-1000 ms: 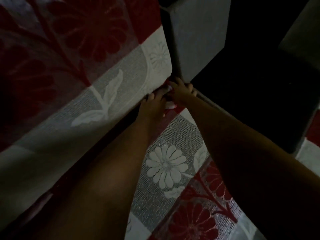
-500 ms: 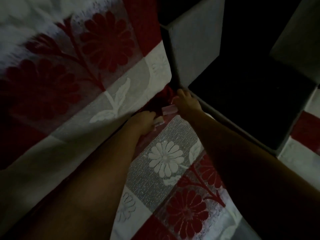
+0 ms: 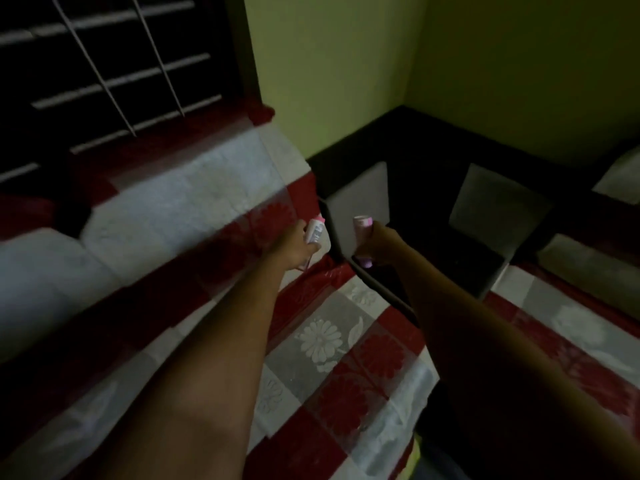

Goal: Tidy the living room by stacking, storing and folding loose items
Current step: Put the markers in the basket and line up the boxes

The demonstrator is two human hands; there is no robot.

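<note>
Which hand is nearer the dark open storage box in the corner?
Right. The right hand, gripping a pink-tipped tube, is over the storage box rim; the left hand is farther left, above the floral sofa cover.

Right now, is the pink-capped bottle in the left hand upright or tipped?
Roughly upright, leaning slightly: the bottle stands in the left hand with its pink cap on top. The frame is dim and blurred, so the exact lean is unclear.

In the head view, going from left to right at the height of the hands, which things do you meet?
Sofa cushion → left hand → pink-capped bottle → pink tube → right hand → dark corner table.
</note>
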